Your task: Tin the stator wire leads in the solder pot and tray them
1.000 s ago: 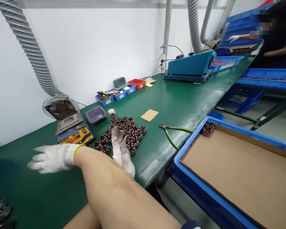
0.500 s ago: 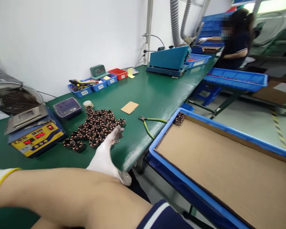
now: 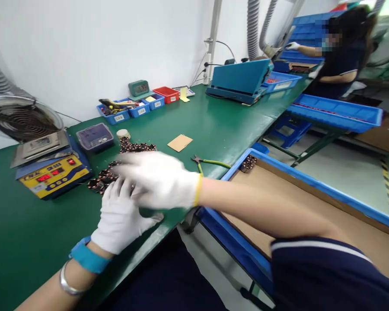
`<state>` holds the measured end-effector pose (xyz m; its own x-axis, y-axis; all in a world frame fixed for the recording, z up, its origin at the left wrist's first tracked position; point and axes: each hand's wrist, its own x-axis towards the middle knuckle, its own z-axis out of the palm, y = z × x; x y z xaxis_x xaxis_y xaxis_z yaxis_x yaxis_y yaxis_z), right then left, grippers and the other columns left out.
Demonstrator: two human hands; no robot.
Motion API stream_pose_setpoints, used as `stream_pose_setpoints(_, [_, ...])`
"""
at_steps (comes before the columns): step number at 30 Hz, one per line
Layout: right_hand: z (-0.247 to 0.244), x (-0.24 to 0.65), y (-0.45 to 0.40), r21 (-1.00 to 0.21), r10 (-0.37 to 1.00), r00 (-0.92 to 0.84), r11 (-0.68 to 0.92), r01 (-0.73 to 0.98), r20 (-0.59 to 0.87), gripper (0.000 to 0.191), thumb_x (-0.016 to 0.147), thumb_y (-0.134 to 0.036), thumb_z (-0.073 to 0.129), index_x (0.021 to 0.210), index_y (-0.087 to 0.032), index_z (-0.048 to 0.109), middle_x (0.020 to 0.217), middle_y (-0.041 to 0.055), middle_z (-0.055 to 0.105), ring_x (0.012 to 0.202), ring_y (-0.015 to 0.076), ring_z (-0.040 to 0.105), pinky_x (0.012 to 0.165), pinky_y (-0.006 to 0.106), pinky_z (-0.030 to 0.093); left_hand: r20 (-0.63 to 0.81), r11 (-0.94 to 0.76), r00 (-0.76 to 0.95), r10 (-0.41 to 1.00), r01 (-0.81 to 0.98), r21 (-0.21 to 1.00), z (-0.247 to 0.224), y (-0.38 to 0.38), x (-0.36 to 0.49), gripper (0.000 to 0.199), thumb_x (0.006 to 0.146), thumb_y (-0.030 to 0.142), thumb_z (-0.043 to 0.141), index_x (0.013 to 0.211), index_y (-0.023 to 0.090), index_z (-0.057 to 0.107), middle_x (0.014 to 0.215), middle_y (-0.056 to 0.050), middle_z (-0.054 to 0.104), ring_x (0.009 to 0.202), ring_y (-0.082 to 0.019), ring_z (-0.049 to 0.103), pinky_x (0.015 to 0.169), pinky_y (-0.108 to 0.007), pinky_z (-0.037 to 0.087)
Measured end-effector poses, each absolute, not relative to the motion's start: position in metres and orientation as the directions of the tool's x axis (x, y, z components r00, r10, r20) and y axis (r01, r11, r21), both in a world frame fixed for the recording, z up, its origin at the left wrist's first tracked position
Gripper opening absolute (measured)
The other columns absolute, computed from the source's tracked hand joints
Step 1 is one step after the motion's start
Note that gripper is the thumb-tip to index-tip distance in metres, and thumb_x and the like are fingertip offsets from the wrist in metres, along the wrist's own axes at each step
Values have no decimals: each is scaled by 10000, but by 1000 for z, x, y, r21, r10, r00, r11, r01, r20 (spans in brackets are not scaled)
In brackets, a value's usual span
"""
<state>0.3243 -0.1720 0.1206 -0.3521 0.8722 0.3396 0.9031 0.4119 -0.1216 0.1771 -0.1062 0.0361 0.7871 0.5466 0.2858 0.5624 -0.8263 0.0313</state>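
A group of copper-wound ring coils (image 3: 138, 147) lies on the green table, partly covered by my gloved hands. My left hand (image 3: 119, 218) rests at the near side of the coils, palm down, fingers reaching over them and thumb stretched to the right. Above the coils and partly over my left fingers is my right hand (image 3: 164, 181), blurred, its fingers extended leftward. I see nothing held in either hand. One more coil (image 3: 248, 164) sits in the far left corner of a cardboard-lined blue tray (image 3: 311, 183) on my right.
Cutting pliers (image 3: 199, 160) and a cardboard piece (image 3: 180, 143) lie right of the coils. A yellow-blue device with a red display (image 3: 53, 177) and a clear purplish box (image 3: 95, 137) stand left. Farther off are a teal machine (image 3: 240, 82) and a person (image 3: 340, 56).
My right hand has swung from the left edge to over the coils, uncovering my left wrist. My left hand has shifted left and nearer. The view has turned slightly.
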Motion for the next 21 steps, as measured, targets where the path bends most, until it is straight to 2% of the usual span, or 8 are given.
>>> stream_pose_setpoints(2, [96,367,-187,-233,949,-99,173,957,299,844,714,-453,714,1407,-145,345,1436,133,364,1227,276,457,1002,395,426,285,-780,751,596,625,-16,38,-102,179,1066,544,659,676,1411,122,364,1523,-199,256,1381,-451,204,1116,-582,175])
stream_pose_setpoints(4, [71,393,-191,-242,975,102,-52,969,200,1081,555,-533,809,1442,-204,286,1487,163,269,1247,362,425,986,490,419,246,-743,730,637,667,-56,38,-95,186,1161,484,699,687,1431,130,331,1541,-197,216,1376,-447,214,1097,-581,199])
stream_pose_setpoints(7, [43,398,-177,-188,979,133,-103,977,154,1228,439,-595,843,1452,-208,266,1502,202,197,1298,414,333,1020,540,358,155,-729,728,668,682,-62,37,-83,199,1176,480,741,663,1435,140,332,1543,-183,226,1361,-428,256,1069,-565,256])
stream_pose_setpoints(9, [33,390,-161,-150,985,82,-59,987,153,1234,437,-618,833,1451,-195,269,1500,215,176,1324,423,268,1043,565,308,115,-737,737,666,674,-46,34,-78,206,1119,529,750,629,1426,142,353,1533,-171,261,1349,-411,280,1035,-552,316])
stream_pose_setpoints(11, [29,384,-147,-136,991,40,-23,990,126,1174,485,-638,800,1443,-197,286,1480,206,214,1323,418,253,1026,578,321,106,-748,746,657,663,-24,30,-75,210,1024,610,738,581,1414,138,376,1517,-158,308,1334,-399,300,985,-525,386])
stream_pose_setpoints(16, [32,385,-135,-129,998,56,-51,990,33,936,604,-665,711,1380,-250,391,1326,147,419,1093,342,491,837,479,491,177,-814,798,576,580,33,19,-68,207,791,736,615,562,1351,127,467,1426,-139,451,1251,-353,401,930,-439,463])
stream_pose_setpoints(18, [34,388,-136,-110,999,43,-40,993,22,962,588,-675,719,1387,-252,388,1384,144,372,1055,327,521,825,463,501,212,-821,798,565,568,49,15,-66,205,830,705,622,599,1356,125,461,1431,-155,434,1230,-355,424,923,-444,471])
stream_pose_setpoints(21, [35,390,-136,-73,997,-73,74,995,17,961,630,-654,704,1421,-242,344,1466,133,282,1095,329,505,846,462,496,247,-794,761,599,606,60,12,-66,205,950,658,679,616,1390,108,414,1483,-191,341,1267,-399,383,914,-498,471])
